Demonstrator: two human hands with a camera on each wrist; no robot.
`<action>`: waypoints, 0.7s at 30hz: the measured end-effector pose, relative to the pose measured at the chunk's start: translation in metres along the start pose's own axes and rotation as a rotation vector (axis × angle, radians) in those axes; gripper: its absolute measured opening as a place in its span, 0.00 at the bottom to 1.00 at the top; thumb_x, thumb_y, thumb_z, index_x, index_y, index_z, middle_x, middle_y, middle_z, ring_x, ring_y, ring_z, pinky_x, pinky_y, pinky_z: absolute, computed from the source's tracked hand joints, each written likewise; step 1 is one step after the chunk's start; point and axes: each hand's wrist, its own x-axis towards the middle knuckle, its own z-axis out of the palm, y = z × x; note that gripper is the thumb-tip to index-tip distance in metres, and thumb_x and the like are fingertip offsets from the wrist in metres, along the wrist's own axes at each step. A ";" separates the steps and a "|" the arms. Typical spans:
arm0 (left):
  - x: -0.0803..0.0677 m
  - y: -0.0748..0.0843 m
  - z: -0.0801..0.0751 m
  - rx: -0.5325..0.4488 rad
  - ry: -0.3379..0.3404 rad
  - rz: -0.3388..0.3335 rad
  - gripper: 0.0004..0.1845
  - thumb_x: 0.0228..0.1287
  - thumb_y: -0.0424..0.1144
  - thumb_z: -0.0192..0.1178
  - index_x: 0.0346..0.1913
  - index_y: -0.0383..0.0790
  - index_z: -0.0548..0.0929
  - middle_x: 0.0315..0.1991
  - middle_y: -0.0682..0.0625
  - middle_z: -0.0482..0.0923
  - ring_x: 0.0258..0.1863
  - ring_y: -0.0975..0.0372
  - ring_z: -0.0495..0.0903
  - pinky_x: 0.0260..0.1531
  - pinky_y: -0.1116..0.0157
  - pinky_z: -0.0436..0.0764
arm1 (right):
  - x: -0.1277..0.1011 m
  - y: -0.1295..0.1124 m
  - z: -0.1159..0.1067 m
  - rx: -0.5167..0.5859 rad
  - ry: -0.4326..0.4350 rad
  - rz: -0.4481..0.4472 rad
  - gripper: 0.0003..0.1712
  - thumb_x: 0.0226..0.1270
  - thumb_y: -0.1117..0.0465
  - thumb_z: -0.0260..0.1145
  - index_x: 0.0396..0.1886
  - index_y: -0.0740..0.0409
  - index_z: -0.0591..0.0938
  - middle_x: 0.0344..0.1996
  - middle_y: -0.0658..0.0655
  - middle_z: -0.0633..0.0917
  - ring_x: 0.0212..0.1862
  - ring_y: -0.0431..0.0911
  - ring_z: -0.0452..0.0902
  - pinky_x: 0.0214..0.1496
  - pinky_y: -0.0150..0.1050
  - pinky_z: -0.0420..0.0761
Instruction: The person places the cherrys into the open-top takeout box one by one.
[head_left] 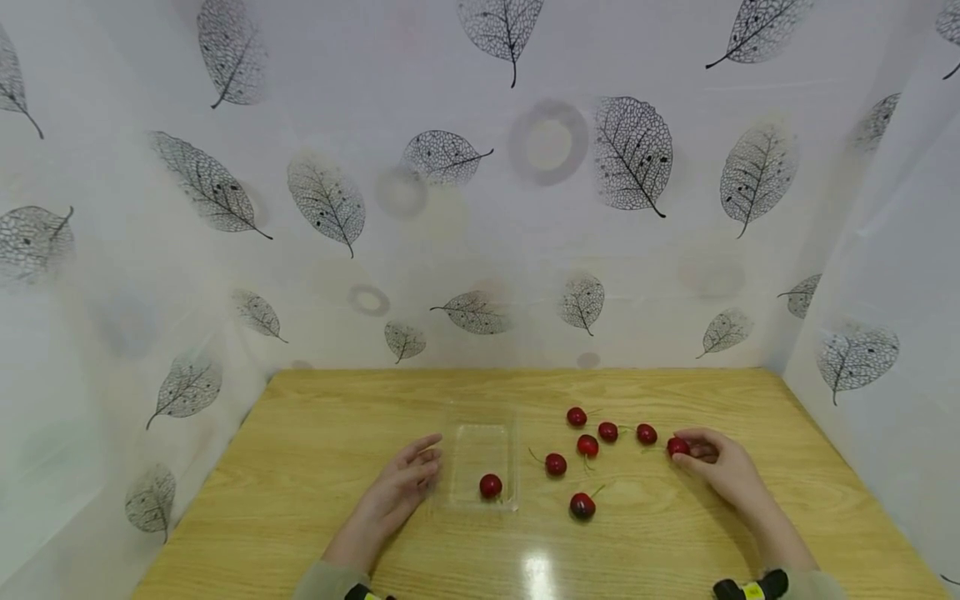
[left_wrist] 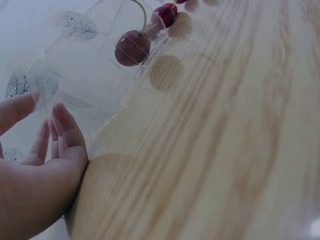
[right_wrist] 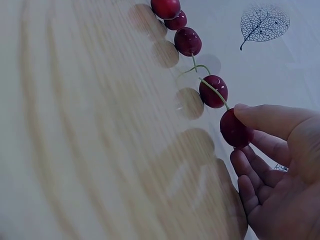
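Note:
At the right of the table, my right hand pinches a dark red cherry between thumb and fingers. The right wrist view shows that cherry with its green stem pointing towards its neighbour. My left hand lies beside a clear plastic box, its fingers loosely bent near the box's left side. Whether the fingertips touch the box I cannot tell. One cherry sits inside the box near its front right corner; the left wrist view shows this cherry through the clear wall.
Several stemmed cherries lie loose between box and right hand, among them a nearby cherry, a back cherry and a front cherry. The wooden table meets a leaf-patterned sheet behind and at both sides.

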 end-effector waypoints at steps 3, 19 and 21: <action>-0.001 0.002 0.001 -0.004 0.001 -0.003 0.28 0.79 0.25 0.53 0.77 0.40 0.66 0.53 0.56 0.72 0.51 0.68 0.76 0.54 0.73 0.79 | 0.000 0.001 0.000 0.012 0.002 -0.005 0.27 0.71 0.58 0.75 0.63 0.69 0.82 0.51 0.66 0.87 0.39 0.25 0.74 0.42 0.28 0.79; 0.000 0.002 0.001 -0.022 -0.005 -0.007 0.27 0.79 0.25 0.53 0.77 0.40 0.66 0.54 0.56 0.71 0.53 0.68 0.75 0.55 0.73 0.79 | -0.001 -0.004 -0.001 0.010 0.016 -0.002 0.28 0.73 0.56 0.74 0.65 0.68 0.81 0.52 0.67 0.88 0.40 0.21 0.74 0.44 0.26 0.79; 0.000 0.001 0.000 -0.018 -0.007 -0.006 0.27 0.79 0.25 0.53 0.77 0.40 0.66 0.54 0.56 0.71 0.53 0.68 0.75 0.54 0.73 0.79 | -0.001 -0.006 -0.001 0.014 0.012 0.005 0.29 0.73 0.55 0.74 0.66 0.68 0.81 0.53 0.68 0.88 0.40 0.21 0.74 0.45 0.26 0.79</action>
